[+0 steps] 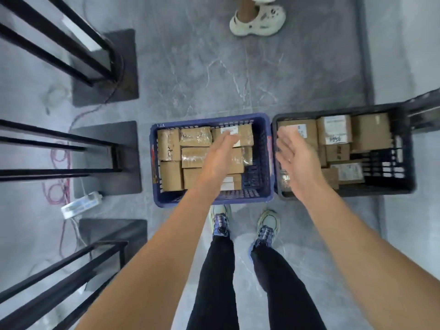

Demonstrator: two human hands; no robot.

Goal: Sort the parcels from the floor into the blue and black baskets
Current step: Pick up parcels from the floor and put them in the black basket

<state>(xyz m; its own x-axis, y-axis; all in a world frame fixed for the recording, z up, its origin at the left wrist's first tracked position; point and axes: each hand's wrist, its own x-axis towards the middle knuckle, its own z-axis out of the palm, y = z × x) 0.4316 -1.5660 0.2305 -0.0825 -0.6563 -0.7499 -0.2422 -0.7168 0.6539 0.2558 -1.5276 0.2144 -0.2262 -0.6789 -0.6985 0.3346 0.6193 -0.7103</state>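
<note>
Blue basket (209, 201): set on the grey floor (202, 75) just ahead of the person's shoes (220, 225), its right wall close against the black basket (357, 192), which stands at its right. Cardboard parcels (170, 144): packed in the blue basket, laid flat in rows from the left wall across to the middle, several wrapped in clear tape; bare mesh is shown at the near right corner. Labelled parcel (245, 133): lodged in the far right corner of the blue basket, white label uppermost. Left hand (220, 153): held over the blue basket, palm down, fingers straight and close together, fingertips over the labelled parcel; whether it is touched cannot be told, and nothing is gripped. Right hand (295, 153): held over the left edge of the black basket, palm turned inward, fingers loosely spread, nothing held. Boxed parcels (371, 132): stacked in the black basket along its far wall and left half, some bearing white labels; bare mesh is shown at the near right corner. Black metal frames (47, 172): ranged along the left edge of the floor on dark base plates (128, 182). Pink cables (65, 160) and a white power strip (81, 204): laid on the floor among the frames. Pale clog (258, 20): worn on another person's foot, seen at the far edge of the floor, well apart from the baskets.
</note>
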